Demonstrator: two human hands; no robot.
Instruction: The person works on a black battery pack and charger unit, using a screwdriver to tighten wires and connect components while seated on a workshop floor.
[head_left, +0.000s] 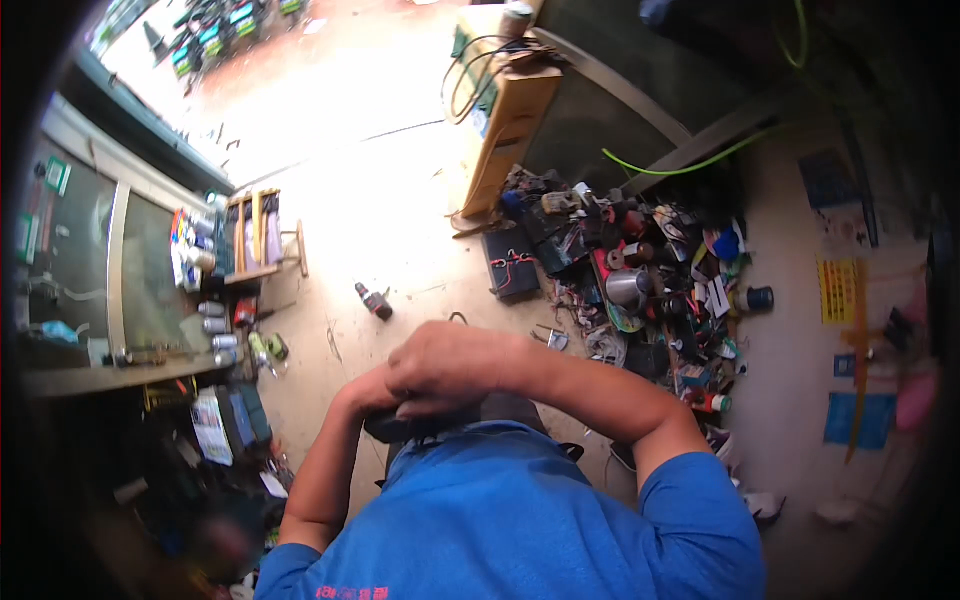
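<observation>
My right hand (445, 362) reaches across the front of my body, its back turned up and its fingers curled inward and downward. What these fingers hold, if anything, is hidden under the hand. Beneath and beside it lies my left hand (377, 390), seen only near the wrist because the right hand covers its fingers. Just below both hands, against my blue shirt, a dark object (400, 428) shows in part; I cannot make out its kind. Beyond the hands, a dark and red cordless drill (375, 302) lies on the floor.
To the right spreads a heap of tools and parts with a metal kettle (628, 290) and a black case (511, 262). A wooden cabinet (512, 130) stands ahead. On the left are a wooden stool (256, 238), spray cans (214, 325) and a glass-fronted counter (150, 375).
</observation>
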